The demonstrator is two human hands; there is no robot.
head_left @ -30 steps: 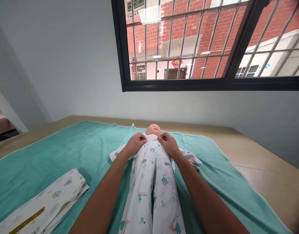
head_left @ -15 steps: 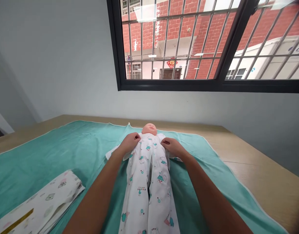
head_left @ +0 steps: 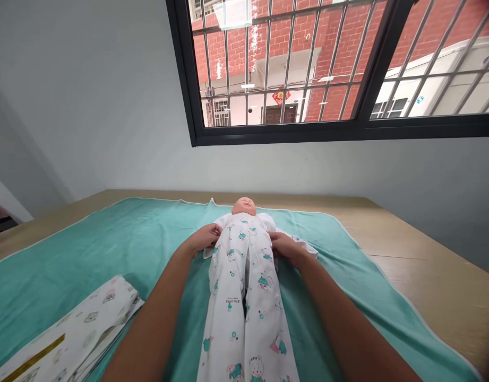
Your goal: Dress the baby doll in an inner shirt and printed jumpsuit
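A baby doll [head_left: 244, 206] lies on its back with its head toward the window wall. White baby trousers [head_left: 264, 286] with green and pink cartoon prints lie over its body from chest height, both legs stretched toward me. White sleeves [head_left: 306, 246] show at the doll's sides. On the left edge of the trousers, my left hand [head_left: 204, 237] has its fingers curled in, closed on the cloth. My right hand [head_left: 286, 246] grips the opposite edge, its fingertips partly hidden by the fabric. The doll's arms and legs are out of sight.
A turquoise sheet [head_left: 120, 239] with slight wrinkles covers much of the wooden tabletop [head_left: 419, 260]. Folded white printed cloth [head_left: 79, 329] with a golden strip lies at the lower left. Behind the table rises a pale wall [head_left: 109, 106] with a black-framed barred window [head_left: 276, 132].
Both hands have slid from the upper corners of the trousers down along their sides, toward me. The doll's white shoulders show more now. The camera view has tilted slightly.
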